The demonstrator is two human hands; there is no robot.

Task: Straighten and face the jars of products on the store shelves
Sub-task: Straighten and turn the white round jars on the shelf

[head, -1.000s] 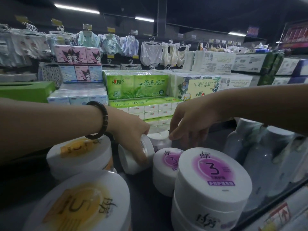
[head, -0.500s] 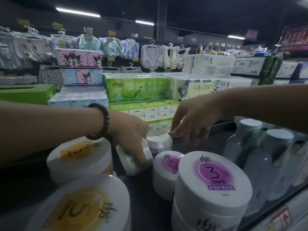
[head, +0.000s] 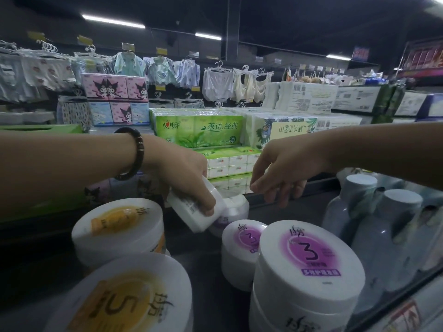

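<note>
one tilted white jar (head: 189, 213) gripped by left hand (head: 184, 174); right hand (head: 282, 172) loosely spread.

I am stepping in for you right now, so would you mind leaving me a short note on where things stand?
Left hand: grips a white jar, tilted, between the two rows.
Right hand: open, holding nothing, above the back jar.
Done: orange-lid jars on the left and purple-lid jars on the right stand upright.
Left: set the white jar upright in line, label forward; then probably check the back jar.
</note>
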